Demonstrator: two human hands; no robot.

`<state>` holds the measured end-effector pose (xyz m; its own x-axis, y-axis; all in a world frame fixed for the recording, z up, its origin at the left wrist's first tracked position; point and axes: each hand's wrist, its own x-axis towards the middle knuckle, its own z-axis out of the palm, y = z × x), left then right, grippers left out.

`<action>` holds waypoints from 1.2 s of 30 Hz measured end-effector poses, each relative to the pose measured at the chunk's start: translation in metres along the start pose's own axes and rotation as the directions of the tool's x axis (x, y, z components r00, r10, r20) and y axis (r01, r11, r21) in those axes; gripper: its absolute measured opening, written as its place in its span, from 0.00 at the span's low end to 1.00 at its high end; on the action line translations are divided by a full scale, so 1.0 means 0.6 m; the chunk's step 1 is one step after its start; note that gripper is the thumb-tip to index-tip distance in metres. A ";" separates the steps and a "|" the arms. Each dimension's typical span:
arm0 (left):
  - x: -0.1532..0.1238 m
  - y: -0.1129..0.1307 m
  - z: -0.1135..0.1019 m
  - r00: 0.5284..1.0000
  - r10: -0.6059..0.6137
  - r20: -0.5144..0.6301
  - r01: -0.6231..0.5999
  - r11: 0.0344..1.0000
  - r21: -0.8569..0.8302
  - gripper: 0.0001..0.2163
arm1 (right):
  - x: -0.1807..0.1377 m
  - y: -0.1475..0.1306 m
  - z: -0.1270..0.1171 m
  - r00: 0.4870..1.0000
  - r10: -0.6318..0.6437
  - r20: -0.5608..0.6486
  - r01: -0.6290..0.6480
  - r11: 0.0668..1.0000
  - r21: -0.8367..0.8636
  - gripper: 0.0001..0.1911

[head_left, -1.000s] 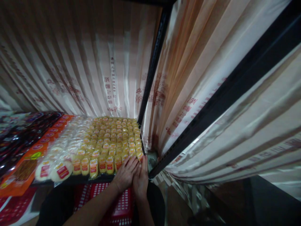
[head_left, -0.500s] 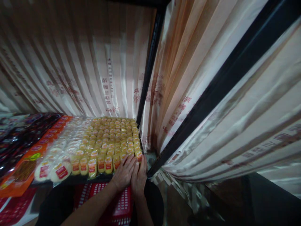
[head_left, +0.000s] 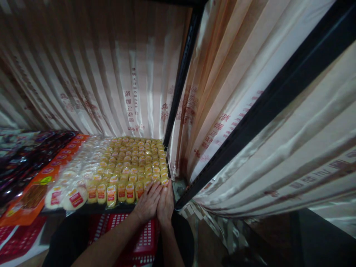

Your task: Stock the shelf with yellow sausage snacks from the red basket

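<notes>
Rows of small yellow packaged cakes (head_left: 133, 163), with red labels on their fronts, fill the right end of a dark shelf (head_left: 122, 208). My left hand (head_left: 148, 202) lies flat against the front row near its right end, fingers stretched out. Right beside it, my right hand (head_left: 166, 204) presses on the corner packs, its fingers straight and pointing away from me. Both hands touch the packs without gripping any. Left of the yellow cakes stand clear packs of round white cakes (head_left: 74, 198) with red labels.
Further left lie an orange packet (head_left: 35, 196) and dark shiny packets (head_left: 16, 170). A red plastic basket (head_left: 141, 237) sits below the shelf, between my knees. Black metal posts (head_left: 180, 74) and pleated printed curtains (head_left: 133, 48) close off the back and right.
The view has shifted slightly, so the shelf sits a little further right. Both hands stay on the front right corner of the yellow packs, almost unmoved.
</notes>
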<state>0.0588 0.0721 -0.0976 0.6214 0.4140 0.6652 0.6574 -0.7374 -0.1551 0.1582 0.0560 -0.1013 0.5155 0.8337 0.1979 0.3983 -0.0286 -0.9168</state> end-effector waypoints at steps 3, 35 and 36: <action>-0.002 -0.001 0.002 0.999 0.001 0.033 -0.002 0.999 0.035 0.19 | -0.002 0.000 0.002 0.999 -0.033 -0.019 0.033 0.999 -0.029 0.37; -0.062 0.029 -0.083 0.987 -0.074 0.144 0.082 0.996 -0.047 0.19 | -0.001 -0.011 -0.007 0.987 -0.157 0.025 0.159 0.973 -0.167 0.39; -0.064 0.028 -0.086 0.987 -0.082 0.139 0.090 0.995 -0.046 0.19 | -0.001 -0.012 -0.006 0.984 -0.177 0.023 0.178 0.966 -0.187 0.40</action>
<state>0.0242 0.0163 -0.0879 0.6183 0.5435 0.5677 0.6901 -0.7211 -0.0613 0.1575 0.0537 -0.0937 0.4191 0.8381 0.3492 0.6185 0.0181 -0.7856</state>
